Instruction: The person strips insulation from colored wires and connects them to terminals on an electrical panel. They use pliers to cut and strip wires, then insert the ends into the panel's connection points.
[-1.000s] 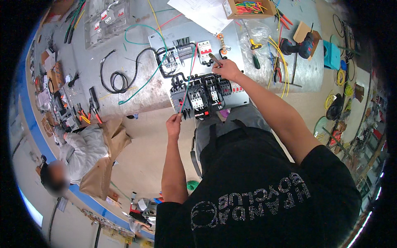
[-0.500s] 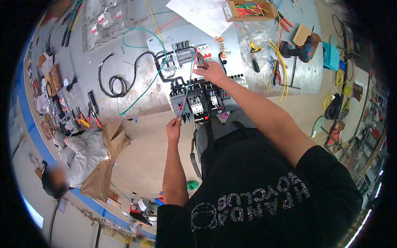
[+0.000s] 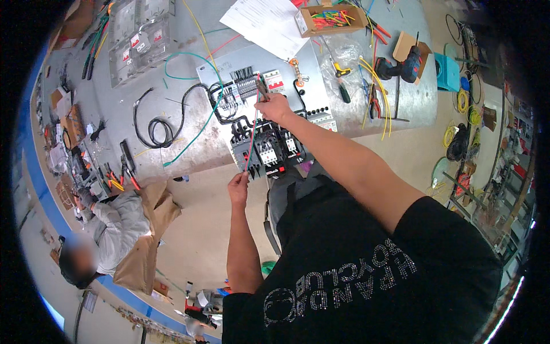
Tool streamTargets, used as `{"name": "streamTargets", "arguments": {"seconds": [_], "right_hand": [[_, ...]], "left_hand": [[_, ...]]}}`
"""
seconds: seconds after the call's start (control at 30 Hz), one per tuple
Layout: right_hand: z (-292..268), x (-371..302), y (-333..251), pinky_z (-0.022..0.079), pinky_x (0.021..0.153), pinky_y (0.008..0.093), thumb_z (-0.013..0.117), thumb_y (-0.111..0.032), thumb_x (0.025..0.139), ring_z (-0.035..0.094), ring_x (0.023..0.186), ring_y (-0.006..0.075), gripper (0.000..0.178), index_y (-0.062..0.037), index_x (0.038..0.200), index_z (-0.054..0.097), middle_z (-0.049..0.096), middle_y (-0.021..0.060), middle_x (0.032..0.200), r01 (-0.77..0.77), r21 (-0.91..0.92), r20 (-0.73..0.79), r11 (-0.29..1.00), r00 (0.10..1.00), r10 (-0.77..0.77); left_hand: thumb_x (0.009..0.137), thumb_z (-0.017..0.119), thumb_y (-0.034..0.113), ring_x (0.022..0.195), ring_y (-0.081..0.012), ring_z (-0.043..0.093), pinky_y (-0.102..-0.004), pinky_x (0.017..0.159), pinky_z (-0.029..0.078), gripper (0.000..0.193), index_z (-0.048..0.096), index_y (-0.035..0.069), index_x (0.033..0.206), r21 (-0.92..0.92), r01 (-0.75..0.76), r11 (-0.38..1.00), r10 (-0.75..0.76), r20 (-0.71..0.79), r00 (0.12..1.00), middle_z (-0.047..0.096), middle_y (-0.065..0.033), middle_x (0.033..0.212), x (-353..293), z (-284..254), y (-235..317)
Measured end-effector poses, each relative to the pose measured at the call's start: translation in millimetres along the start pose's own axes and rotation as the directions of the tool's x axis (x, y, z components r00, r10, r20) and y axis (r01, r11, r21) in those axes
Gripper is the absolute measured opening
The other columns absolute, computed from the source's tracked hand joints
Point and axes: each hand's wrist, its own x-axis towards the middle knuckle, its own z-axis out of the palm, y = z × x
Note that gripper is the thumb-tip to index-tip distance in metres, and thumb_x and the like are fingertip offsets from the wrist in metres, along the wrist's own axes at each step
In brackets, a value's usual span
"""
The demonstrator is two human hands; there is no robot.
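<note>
My left hand [image 3: 238,188] pinches the near ends of a red wire and a green wire [image 3: 252,137] at the near edge of a metal mounting panel [image 3: 312,74]. The pair runs taut and straight away from me across the panel. At its far end, my right hand [image 3: 275,109] is closed on dark-jawed pliers [image 3: 262,89], whose tips are at the wires beside a terminal block [image 3: 247,86]. My fingers hide the pliers' handles. Black contactors [image 3: 266,150] stand between my hands, and a white breaker with red switches [image 3: 275,82] is just beyond the right one.
Coiled black cable [image 3: 160,133] and a long green wire [image 3: 195,143] lie left of the panel. On the right are a screwdriver [image 3: 344,92], yellow wires [image 3: 385,109] and a cordless drill [image 3: 409,66]. A box of coloured sleeves [image 3: 332,22] stands behind. Another person [image 3: 123,215] works at left.
The whole view has shifted, so the bench and panel appear slightly further left and lower. Both hands keep their grips, with the wires still stretched between them.
</note>
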Motion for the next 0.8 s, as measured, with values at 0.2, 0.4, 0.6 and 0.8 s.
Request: {"name": "streamTargets", "arguments": {"seconds": [0.2, 0.4, 0.6, 0.8], "right_hand": [[-7.4, -24.6, -29.9, 0.047, 0.047, 0.0277, 0.077, -0.010, 0.083, 0.057, 0.053, 0.0132, 0.017, -0.0017, 0.086, 0.062, 0.061, 0.0045, 0.070, -0.103, 0.299, 0.103, 0.949, 0.992, 0.075], [-30.2, -36.4, -48.6, 0.050, 0.049, 0.0287, 0.077, -0.013, 0.085, 0.061, 0.058, 0.0147, 0.020, -0.0032, 0.085, 0.060, 0.065, 0.0068, 0.076, -0.063, 0.434, 0.129, 0.899, 0.992, 0.007], [-66.3, -64.5, -61.0, 0.053, 0.054, 0.0339, 0.075, -0.011, 0.087, 0.062, 0.060, 0.0170, 0.017, -0.0048, 0.084, 0.060, 0.063, 0.0054, 0.074, -0.025, 0.576, 0.149, 0.817, 0.986, -0.075], [-106.8, -122.1, -48.4, 0.054, 0.059, 0.0315, 0.070, -0.015, 0.092, 0.064, 0.065, 0.0174, 0.015, -0.0046, 0.092, 0.059, 0.063, 0.0065, 0.076, 0.029, 0.586, 0.077, 0.810, 0.993, -0.091]], "left_hand": [[0.094, 0.069, 0.026, 0.063, -0.0051, 0.047, -0.0232, 0.056, 0.038, 0.025, 0.074, 0.002, 0.098, -0.001, -0.058, 0.998, 0.058, -0.014, 0.998, 0.058, 0.0034, 0.073, -2.8, -11.2, -1.8], [0.096, 0.067, 0.025, 0.055, -0.0021, 0.035, -0.0214, 0.048, 0.026, 0.020, 0.071, 0.005, 0.096, -0.217, -0.047, 0.975, 0.075, 0.123, 0.990, 0.047, 0.0080, 0.067, -33.8, -24.6, 60.3], [0.100, 0.058, 0.022, 0.052, -0.0044, 0.033, -0.0233, 0.049, 0.024, 0.020, 0.064, 0.006, 0.091, -0.282, -0.047, 0.958, 0.138, 0.312, 0.940, 0.040, 0.0071, 0.062, -67.0, -24.1, 100.0], [0.101, 0.058, 0.027, 0.053, -0.0020, 0.032, -0.0214, 0.048, 0.023, 0.025, 0.069, 0.005, 0.095, -0.161, -0.038, 0.986, 0.105, 0.430, 0.897, 0.038, 0.0092, 0.061, -101.3, -13.2, 116.5]]}}
